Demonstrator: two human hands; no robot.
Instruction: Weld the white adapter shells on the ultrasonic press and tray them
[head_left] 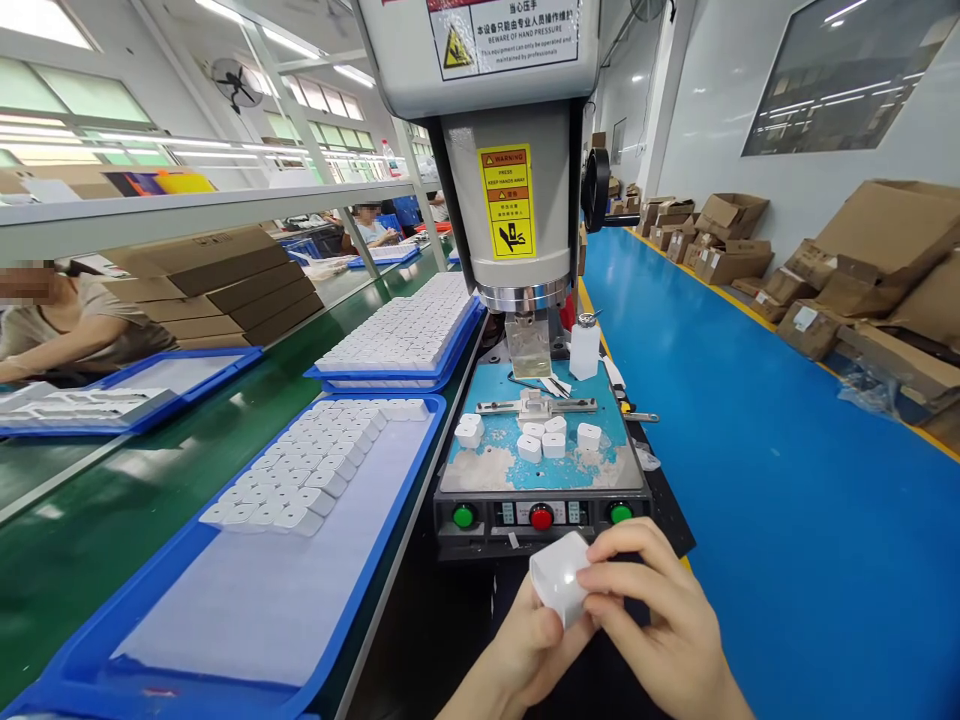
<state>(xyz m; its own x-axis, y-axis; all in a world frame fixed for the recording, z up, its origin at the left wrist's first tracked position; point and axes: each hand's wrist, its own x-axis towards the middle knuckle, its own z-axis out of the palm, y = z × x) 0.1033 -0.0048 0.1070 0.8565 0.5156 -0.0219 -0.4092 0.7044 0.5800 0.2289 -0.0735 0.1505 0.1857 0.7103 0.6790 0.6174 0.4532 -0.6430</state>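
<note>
Both hands hold one white plastic charger shell low in front of the press. My left hand cups it from below and behind. My right hand pinches its right side with thumb and fingers closed over it. Just beyond lies the press's control strip with two green buttons and a red button. On the teal work plate several more white shells lie loose in front of a metal fixture, under the press horn.
A blue tray with rows of white shells sits left on the green conveyor; a stacked full tray lies beyond. A white bottle stands by the horn. Other people work at the left. Cardboard boxes line the blue floor.
</note>
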